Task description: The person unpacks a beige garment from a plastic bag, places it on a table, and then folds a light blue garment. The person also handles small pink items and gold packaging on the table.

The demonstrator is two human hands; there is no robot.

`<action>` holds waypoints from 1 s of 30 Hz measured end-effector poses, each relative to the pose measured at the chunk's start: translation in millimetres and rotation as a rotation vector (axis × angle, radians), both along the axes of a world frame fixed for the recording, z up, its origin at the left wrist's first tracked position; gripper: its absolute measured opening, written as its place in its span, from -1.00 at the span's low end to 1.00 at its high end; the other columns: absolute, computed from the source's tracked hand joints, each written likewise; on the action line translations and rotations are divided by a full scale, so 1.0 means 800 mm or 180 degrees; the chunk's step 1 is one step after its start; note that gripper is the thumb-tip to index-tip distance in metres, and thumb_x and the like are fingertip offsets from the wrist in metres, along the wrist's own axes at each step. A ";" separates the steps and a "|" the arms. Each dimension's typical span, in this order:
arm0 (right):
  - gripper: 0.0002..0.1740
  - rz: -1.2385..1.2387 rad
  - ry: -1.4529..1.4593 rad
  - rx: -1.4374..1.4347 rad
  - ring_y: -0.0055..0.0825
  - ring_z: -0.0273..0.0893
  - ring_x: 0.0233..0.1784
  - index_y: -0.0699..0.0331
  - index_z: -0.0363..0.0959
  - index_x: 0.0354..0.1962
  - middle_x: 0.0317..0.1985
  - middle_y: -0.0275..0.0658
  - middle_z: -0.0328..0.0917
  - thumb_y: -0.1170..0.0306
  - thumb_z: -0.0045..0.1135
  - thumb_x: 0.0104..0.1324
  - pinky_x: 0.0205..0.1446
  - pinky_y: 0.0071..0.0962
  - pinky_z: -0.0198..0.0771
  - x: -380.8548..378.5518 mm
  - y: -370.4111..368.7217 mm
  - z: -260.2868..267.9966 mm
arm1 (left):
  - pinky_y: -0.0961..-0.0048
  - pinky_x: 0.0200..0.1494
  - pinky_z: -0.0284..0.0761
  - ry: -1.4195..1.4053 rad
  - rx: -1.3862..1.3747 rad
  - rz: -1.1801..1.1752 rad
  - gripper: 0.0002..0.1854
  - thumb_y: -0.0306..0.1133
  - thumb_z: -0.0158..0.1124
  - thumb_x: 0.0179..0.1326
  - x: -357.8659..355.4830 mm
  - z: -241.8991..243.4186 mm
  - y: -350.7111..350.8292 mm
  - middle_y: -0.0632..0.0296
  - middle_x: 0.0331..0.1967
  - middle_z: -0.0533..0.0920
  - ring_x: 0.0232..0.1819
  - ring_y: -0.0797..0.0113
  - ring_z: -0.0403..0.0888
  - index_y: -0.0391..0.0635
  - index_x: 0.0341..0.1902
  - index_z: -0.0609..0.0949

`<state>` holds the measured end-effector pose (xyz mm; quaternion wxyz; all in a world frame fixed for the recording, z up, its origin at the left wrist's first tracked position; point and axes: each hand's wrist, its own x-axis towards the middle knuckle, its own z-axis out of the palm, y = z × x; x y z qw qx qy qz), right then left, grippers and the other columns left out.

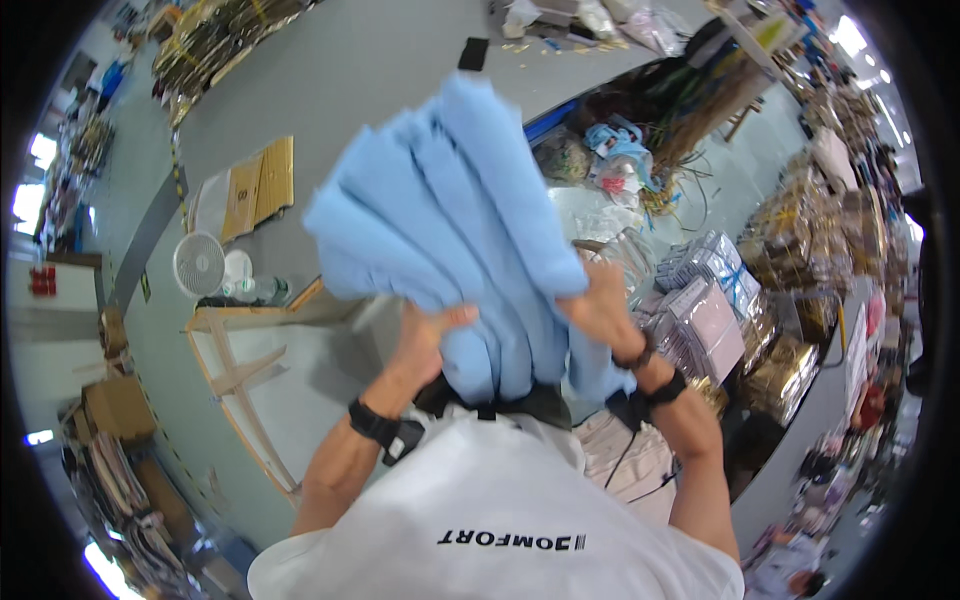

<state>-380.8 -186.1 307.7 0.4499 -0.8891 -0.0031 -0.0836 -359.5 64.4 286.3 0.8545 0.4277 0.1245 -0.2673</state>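
Observation:
A thick bundle of light blue folded fabric (pixel 450 217) hangs in front of my body, fanned out in several layers. My left hand (pixel 427 334) grips its near left side, thumb laid over the front layer. At its right edge my right hand (pixel 604 307) is closed on the cloth, with some fingers hidden behind it. The upper end of the bundle spreads away from me over the grey table (pixel 337 67). Dark straps circle both wrists. The fabric's far edge is slightly blurred.
Flattened cardboard (pixel 259 191) lies on the table's left, near a small white fan (pixel 199 264) and a clear plastic bottle (pixel 259 290). Plastic-wrapped folded textiles (pixel 701 330) are piled to my right. Scraps in plastic bags (pixel 619 176) lie beyond. A black flat object (pixel 473 54) rests farther back.

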 end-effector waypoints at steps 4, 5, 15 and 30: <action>-0.75 0.0451 -0.0314 -0.0102 -0.66 0.20 -0.57 0.43 0.52 -0.49 -0.65 0.12 0.33 0.38 0.22 -0.09 -0.49 -0.35 0.36 0.202 -0.027 0.043 | 0.20 0.27 0.45 -0.0638 0.0225 0.0675 -0.27 -0.55 0.50 -0.08 0.146 0.029 -0.019 0.07 0.11 0.57 0.16 0.14 0.53 -0.29 0.26 0.46; -0.75 0.0693 -0.0316 0.0039 -0.69 0.18 -0.55 0.44 0.51 -0.50 -0.70 0.05 0.34 0.41 0.20 -0.14 -0.50 -0.38 0.36 0.258 -0.029 0.041 | 0.19 0.25 0.46 -0.0532 0.0410 0.0824 -0.30 -0.55 0.50 -0.08 0.185 0.024 -0.020 0.07 0.09 0.58 0.14 0.13 0.54 -0.29 0.23 0.48; -0.69 0.0880 0.0439 -0.1069 0.15 0.59 -0.40 0.46 0.58 -0.48 -0.51 0.13 0.61 0.36 0.10 -0.13 -0.21 -0.12 0.53 0.651 0.008 -0.181 | 0.27 0.20 0.48 -0.0341 0.1960 0.2197 -0.22 -0.18 0.49 0.09 0.488 -0.182 -0.071 0.00 0.13 0.58 0.12 0.16 0.56 -0.39 0.27 0.37; -0.46 0.1628 0.0957 -0.1530 0.23 0.61 -0.14 0.55 0.51 -0.16 -0.30 0.29 0.62 0.33 0.12 -0.09 0.01 -0.06 0.53 0.675 0.013 -0.206 | 0.22 0.37 0.30 0.0435 0.2649 0.2730 0.03 0.09 0.43 0.09 0.444 -0.233 -0.083 -0.32 0.26 0.45 0.31 -0.11 0.43 -0.53 0.34 0.23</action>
